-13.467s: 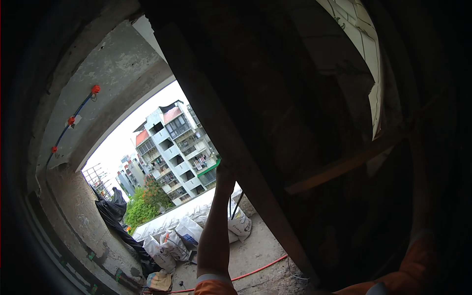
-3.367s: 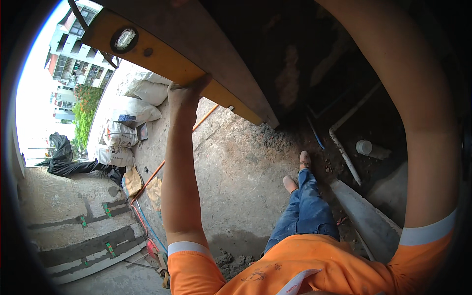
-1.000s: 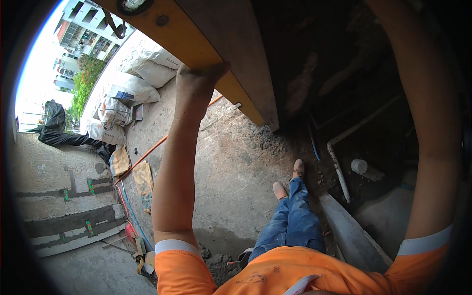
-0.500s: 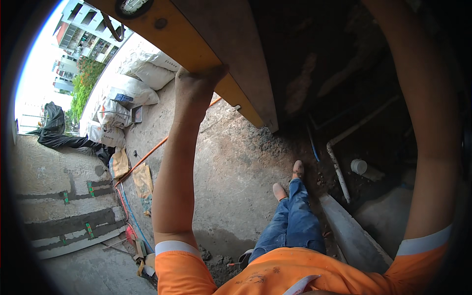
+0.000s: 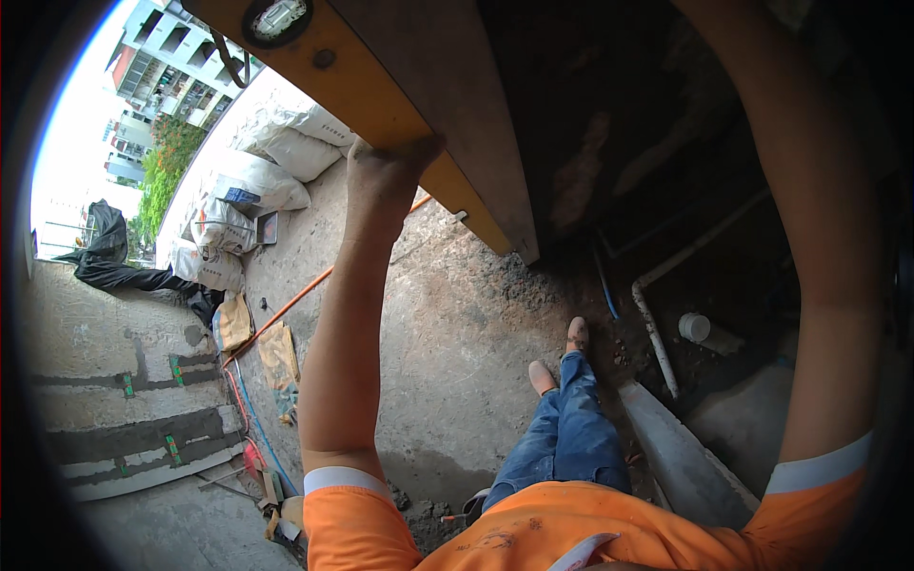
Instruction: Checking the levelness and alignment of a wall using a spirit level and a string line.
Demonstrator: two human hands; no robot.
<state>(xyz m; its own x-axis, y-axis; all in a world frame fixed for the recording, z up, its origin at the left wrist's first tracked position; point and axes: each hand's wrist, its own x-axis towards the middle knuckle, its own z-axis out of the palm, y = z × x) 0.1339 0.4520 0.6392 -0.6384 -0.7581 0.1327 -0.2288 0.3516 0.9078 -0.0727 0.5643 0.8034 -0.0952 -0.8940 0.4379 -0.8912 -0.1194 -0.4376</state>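
A long yellow spirit level (image 5: 367,100) runs slantwise down from the upper left, with a round vial (image 5: 278,19) near the top edge. Flush along its right side lies a wide grey-brown board or beam (image 5: 447,95); I cannot make out which. My left hand (image 5: 392,160) is raised and closed around the level's lower part, its fingertips partly hidden at the board's side. My right arm reaches up past the top edge into the dark side, so my right hand is out of the picture.
White sacks (image 5: 262,176) are piled along the left wall. An orange hose (image 5: 295,300) crosses the rough concrete floor. To the right are a bent pale pipe (image 5: 652,328), a white capped pipe end (image 5: 695,326) and a concrete ledge (image 5: 681,447). Black sheeting (image 5: 119,257) hangs over a low wall.
The spirit level and board have shifted slightly downward in view, with more of the round vial showing. My left hand has moved slightly with the level, keeping its grip.
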